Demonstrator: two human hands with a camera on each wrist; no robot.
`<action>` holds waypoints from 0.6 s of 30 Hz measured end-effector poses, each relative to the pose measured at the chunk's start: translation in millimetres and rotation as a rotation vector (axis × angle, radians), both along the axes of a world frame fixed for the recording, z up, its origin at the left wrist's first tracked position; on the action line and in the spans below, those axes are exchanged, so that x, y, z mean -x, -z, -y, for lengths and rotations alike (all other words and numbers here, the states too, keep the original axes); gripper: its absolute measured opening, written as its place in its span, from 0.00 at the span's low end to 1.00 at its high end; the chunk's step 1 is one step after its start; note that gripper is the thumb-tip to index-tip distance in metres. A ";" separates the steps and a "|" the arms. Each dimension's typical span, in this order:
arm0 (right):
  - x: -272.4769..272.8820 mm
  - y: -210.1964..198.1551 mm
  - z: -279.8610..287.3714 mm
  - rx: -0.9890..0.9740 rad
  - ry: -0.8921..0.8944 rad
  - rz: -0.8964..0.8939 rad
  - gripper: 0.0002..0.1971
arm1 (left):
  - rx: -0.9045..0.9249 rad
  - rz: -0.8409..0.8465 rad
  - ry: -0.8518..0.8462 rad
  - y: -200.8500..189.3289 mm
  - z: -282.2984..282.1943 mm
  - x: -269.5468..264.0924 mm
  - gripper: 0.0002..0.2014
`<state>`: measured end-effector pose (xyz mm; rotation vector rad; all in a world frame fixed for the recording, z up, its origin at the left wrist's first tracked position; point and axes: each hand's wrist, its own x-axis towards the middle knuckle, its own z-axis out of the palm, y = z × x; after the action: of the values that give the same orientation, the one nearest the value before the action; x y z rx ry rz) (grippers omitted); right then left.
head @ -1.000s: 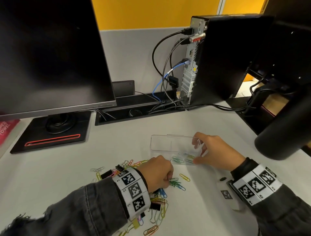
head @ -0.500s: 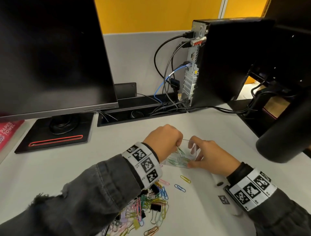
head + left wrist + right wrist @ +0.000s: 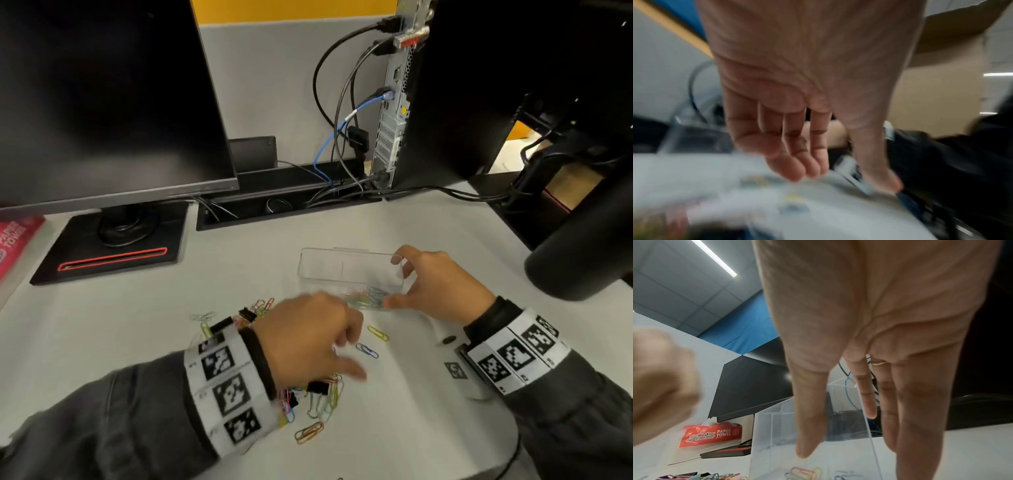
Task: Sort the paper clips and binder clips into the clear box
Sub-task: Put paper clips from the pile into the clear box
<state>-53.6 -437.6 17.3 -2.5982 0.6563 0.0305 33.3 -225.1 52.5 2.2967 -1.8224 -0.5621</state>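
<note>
Clear box right end gripped by right hand — left hand relaxed, empty.

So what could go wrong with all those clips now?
The left hand is blurred mid-sweep just above the loose blue paper clip and yellow paper clip, so it might flick them away. The clear box is held only at its right end by the right hand, so a bump could spill the paper clips inside.
</note>
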 end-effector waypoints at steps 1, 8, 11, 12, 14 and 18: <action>0.5 -0.4 -0.3 0.002 -0.001 -0.004 0.32 | -0.081 0.020 0.060 4.8 -6.8 11.6 0.24; 1.2 -2.8 -0.2 0.024 -0.008 0.005 0.28 | -0.206 0.065 0.245 35.2 -29.6 37.7 0.30; 1.3 -3.2 -0.7 0.022 -0.008 0.004 0.28 | -0.207 0.062 0.232 44.8 -31.9 36.7 0.31; 1.5 -3.3 -0.6 0.020 -0.007 0.001 0.28 | -0.211 0.064 0.222 46.3 -32.4 35.0 0.32; 1.8 -3.7 -0.4 0.023 -0.005 -0.003 0.28 | -0.207 0.082 0.185 45.5 -32.4 30.1 0.32; 1.4 -3.1 -0.3 0.027 -0.006 0.002 0.27 | -0.144 0.168 0.011 40.1 -23.5 14.3 0.24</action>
<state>-55.0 -437.4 20.4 -2.6260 0.6527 0.0209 19.0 -201.6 12.4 2.4983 -1.9275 -0.5329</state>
